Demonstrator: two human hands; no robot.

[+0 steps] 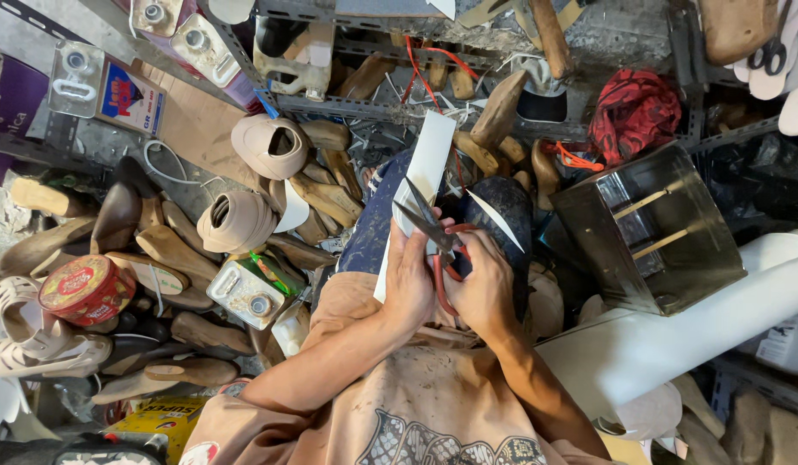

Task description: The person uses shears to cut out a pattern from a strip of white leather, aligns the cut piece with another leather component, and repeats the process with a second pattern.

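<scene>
My left hand (409, 277) grips a long white strip of sheet material (423, 176) that stands up away from me over my lap. My right hand (483, 286) is closed on red-handled scissors (435, 232), whose dark blades are parted at the strip's right edge. A thin white sliver (495, 220) lies on the dark cloth to the right of the blades. Both hands sit close together, thumbs almost touching.
Wooden shoe lasts (330, 198) and beige shoe uppers (270, 146) are heaped at left with a red round tin (87, 288) and metal cans (244, 294). A dark metal box (648, 232) and a white roll (674, 331) lie at right; a red cloth (633, 114) hangs above.
</scene>
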